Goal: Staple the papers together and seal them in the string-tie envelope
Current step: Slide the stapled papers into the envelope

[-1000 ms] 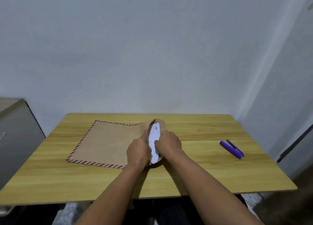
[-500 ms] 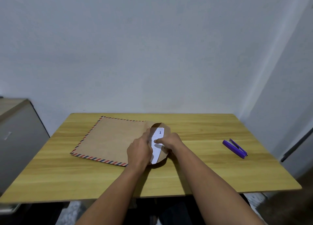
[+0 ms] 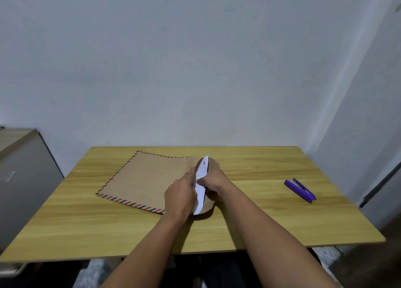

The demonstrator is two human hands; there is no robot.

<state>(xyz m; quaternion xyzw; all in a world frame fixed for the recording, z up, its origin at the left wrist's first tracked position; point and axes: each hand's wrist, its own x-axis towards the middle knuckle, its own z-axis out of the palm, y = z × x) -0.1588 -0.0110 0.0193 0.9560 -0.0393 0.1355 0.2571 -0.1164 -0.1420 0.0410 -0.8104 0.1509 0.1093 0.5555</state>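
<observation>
Papers [image 3: 200,180] show only as a curved white strip at the envelope's [image 3: 149,177] mouth — the rest sits hidden inside. We pinch that strip with our right hand [image 3: 213,182]; our left hand [image 3: 181,197] grips the mouth's edge, fingers mostly out of sight. The envelope lies mid-table [image 3: 260,227]. At three o'clock from it, well apart, lies a purple stapler [image 3: 300,191]; at nine o'clock, a grey cabinet [image 3: 23,179] — cut off.

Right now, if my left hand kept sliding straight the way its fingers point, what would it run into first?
Your left hand points away from you along the envelope mouth, beside the papers. Beyond looks like bare table, then the wall; depth is hard to judge.
</observation>
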